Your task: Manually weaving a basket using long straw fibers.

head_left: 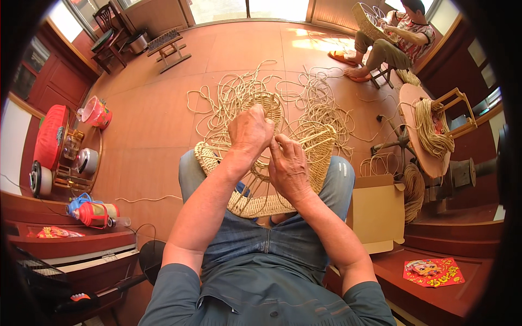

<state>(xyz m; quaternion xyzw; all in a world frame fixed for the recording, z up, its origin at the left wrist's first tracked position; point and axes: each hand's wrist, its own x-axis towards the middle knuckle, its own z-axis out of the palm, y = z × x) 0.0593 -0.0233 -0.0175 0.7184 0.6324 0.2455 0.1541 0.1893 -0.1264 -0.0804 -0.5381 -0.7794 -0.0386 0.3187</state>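
Woven straw piece [262, 206] beneath both hands [250, 130], spreading either side.

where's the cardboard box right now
In the head view, the cardboard box is right of centre, by the person's right knee and left of a cord coil.

daylight's pouring in here thru the glass doors [277, 8] at the far end, blown out to near white, detail lost. a patch of sun [326, 43] glares on the reddish floor [147, 130] nr the seated person [410, 38]; mid of the rm is bright, shadows soft. lower l. corner's dim & murky. l. hand [251, 130] & r. hand [293, 168] look pretty sharp to me; far stuff's a bit soft. straight edges bow hard twd the rim, which goes black.
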